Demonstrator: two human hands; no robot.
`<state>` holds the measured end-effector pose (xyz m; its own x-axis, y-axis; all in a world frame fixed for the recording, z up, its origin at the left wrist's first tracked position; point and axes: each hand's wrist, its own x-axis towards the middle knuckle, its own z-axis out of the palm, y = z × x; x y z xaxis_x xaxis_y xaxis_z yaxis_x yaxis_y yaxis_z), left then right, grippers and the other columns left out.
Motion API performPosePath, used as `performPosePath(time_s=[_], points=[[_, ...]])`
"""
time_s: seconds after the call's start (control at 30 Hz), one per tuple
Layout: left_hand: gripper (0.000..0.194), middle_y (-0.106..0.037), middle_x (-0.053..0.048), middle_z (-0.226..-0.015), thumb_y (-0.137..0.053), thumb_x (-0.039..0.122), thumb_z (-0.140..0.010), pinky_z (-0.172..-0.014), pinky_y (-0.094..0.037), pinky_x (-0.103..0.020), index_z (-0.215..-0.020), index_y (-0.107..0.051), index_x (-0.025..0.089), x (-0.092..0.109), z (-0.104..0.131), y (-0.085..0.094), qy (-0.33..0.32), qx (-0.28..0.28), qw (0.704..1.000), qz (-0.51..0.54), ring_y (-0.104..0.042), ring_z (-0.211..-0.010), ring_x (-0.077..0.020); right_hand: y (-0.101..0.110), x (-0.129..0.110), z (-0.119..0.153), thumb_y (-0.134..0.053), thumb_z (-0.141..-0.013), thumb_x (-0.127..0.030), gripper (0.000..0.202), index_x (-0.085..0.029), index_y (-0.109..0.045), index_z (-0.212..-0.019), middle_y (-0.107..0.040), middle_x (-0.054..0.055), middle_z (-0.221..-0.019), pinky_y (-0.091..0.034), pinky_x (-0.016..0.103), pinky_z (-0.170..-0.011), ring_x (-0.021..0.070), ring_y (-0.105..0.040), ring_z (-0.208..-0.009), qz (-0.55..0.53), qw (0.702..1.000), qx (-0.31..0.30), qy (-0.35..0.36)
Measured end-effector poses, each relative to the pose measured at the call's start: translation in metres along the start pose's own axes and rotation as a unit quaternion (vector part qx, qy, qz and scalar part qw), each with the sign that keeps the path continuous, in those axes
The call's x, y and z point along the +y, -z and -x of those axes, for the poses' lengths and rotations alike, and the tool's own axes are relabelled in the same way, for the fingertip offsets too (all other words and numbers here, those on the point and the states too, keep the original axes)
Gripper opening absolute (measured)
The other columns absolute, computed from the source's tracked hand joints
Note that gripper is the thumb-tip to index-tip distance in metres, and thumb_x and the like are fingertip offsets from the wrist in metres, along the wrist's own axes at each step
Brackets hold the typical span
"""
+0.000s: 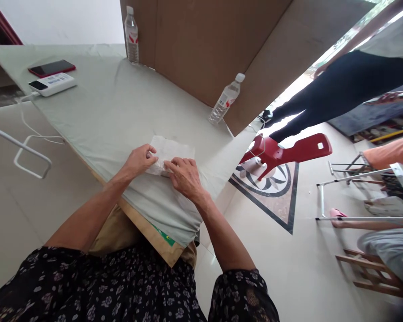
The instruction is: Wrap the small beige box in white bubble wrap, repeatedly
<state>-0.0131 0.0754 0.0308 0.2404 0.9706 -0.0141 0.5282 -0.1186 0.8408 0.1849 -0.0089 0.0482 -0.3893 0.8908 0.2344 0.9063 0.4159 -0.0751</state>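
A thin white sheet [173, 150], which looks like tissue paper, lies on the pale green cloth of the table [97, 107] near its front edge. At the sheet's left side, my left hand [139, 161] is closed, with thumb and curled fingers at the paper. My right hand [185, 177] has its fingers bent and pressed together on the near right part of the sheet. Between the two hands, the paper's near edge looks crumpled or folded. Fingers partly cover that edge, so its exact shape is hidden.
One water bottle [132, 38] stands against a large cardboard panel [201, 44]; another bottle [225, 100] is nearer on the right. A phone [52, 68] and a white power bank [53, 84] lie at left. A red chair [282, 152] and a standing person [349, 85] are on the right.
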Motion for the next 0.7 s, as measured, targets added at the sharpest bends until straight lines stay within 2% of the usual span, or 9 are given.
performPosePath(time_s=[0.1, 0.23, 0.33, 0.37, 0.43, 0.53, 0.6, 0.7], points=[[0.032, -0.072, -0.005, -0.087, -0.067, 0.043, -0.078, -0.076, -0.048, -0.032, -0.100, -0.069, 0.020, -0.003, -0.001, 0.004, 0.005, 0.012, 0.995, -0.101, -0.065, -0.079, -0.0219, 0.005, 0.000, -0.005, -0.059, -0.100, -0.021, 0.023, -0.027, -0.067, -0.121, -0.071, 0.008, -0.117, -0.034, 0.040, -0.093, 0.0244, -0.058, -0.099, 0.038, 0.999, -0.024, 0.020], [0.054, -0.076, -0.014, -0.114, -0.062, 0.055, -0.086, -0.089, -0.051, -0.036, -0.123, -0.068, 0.016, 0.000, 0.003, 0.015, 0.065, -0.005, 0.967, -0.248, -0.070, -0.106, -0.0302, 0.015, 0.002, -0.013, -0.054, -0.102, -0.020, 0.024, -0.025, -0.068, -0.121, -0.070, 0.009, -0.117, -0.031, 0.040, -0.094, 0.0233, -0.057, -0.099, 0.058, 0.995, -0.072, 0.043], [0.065, -0.076, -0.017, -0.117, -0.061, 0.059, -0.086, -0.089, -0.051, -0.036, -0.130, -0.066, 0.012, 0.006, 0.004, 0.022, 0.102, -0.030, 0.946, -0.307, -0.070, -0.111, -0.0339, 0.022, 0.002, -0.019, -0.055, -0.102, -0.023, 0.023, -0.023, -0.070, -0.120, -0.070, 0.011, -0.119, -0.029, 0.041, -0.095, 0.0241, -0.057, -0.101, 0.058, 0.992, -0.102, 0.051], [0.062, -0.077, -0.018, -0.113, -0.062, 0.060, -0.086, -0.086, -0.050, -0.036, -0.124, -0.069, 0.013, 0.007, 0.003, 0.024, 0.106, -0.034, 0.943, -0.313, -0.070, -0.108, -0.0342, 0.024, 0.002, -0.021, -0.056, -0.102, -0.023, 0.023, -0.023, -0.071, -0.119, -0.070, 0.011, -0.119, -0.029, 0.041, -0.096, 0.0244, -0.057, -0.103, 0.056, 0.991, -0.109, 0.052], [0.049, -0.078, -0.015, -0.092, -0.063, 0.059, -0.085, -0.074, -0.047, -0.034, -0.101, -0.074, 0.015, 0.010, 0.001, 0.024, 0.114, -0.046, 0.946, -0.302, -0.071, -0.094, -0.0318, 0.025, 0.002, -0.023, -0.057, -0.101, -0.023, 0.023, -0.023, -0.072, -0.118, -0.071, 0.012, -0.119, -0.028, 0.041, -0.097, 0.0249, -0.057, -0.105, 0.053, 0.990, -0.116, 0.053], [0.037, -0.060, -0.004, -0.053, -0.066, 0.052, -0.083, -0.059, -0.037, -0.030, -0.063, -0.063, 0.021, 0.013, -0.001, 0.023, 0.134, -0.077, 0.961, -0.228, -0.059, -0.062, -0.0213, 0.026, 0.003, -0.024, -0.058, -0.100, -0.022, 0.023, -0.023, -0.074, -0.117, -0.071, 0.012, -0.120, -0.028, 0.040, -0.098, 0.0251, -0.057, -0.107, 0.049, 0.990, -0.120, 0.054], [0.038, -0.047, 0.002, -0.043, -0.068, 0.044, -0.080, -0.053, -0.030, -0.029, -0.053, -0.052, 0.022, 0.014, -0.001, 0.022, 0.145, -0.080, 0.974, -0.153, -0.045, -0.050, -0.0150, 0.026, 0.003, -0.024, -0.059, -0.100, -0.023, 0.023, -0.023, -0.074, -0.118, -0.071, 0.011, -0.121, -0.028, 0.040, -0.098, 0.0250, -0.056, -0.108, 0.043, 0.990, -0.121, 0.053], [0.033, -0.039, 0.006, -0.043, -0.071, 0.029, -0.073, -0.049, -0.024, -0.026, -0.051, -0.048, 0.021, 0.018, 0.002, 0.019, 0.127, -0.047, 0.989, -0.057, -0.034, -0.047, -0.0099, 0.026, 0.004, -0.024, -0.058, -0.101, -0.023, 0.024, -0.024, -0.074, -0.120, -0.071, 0.011, -0.121, -0.028, 0.040, -0.097, 0.0247, -0.057, -0.108, 0.037, 0.990, -0.126, 0.050]])
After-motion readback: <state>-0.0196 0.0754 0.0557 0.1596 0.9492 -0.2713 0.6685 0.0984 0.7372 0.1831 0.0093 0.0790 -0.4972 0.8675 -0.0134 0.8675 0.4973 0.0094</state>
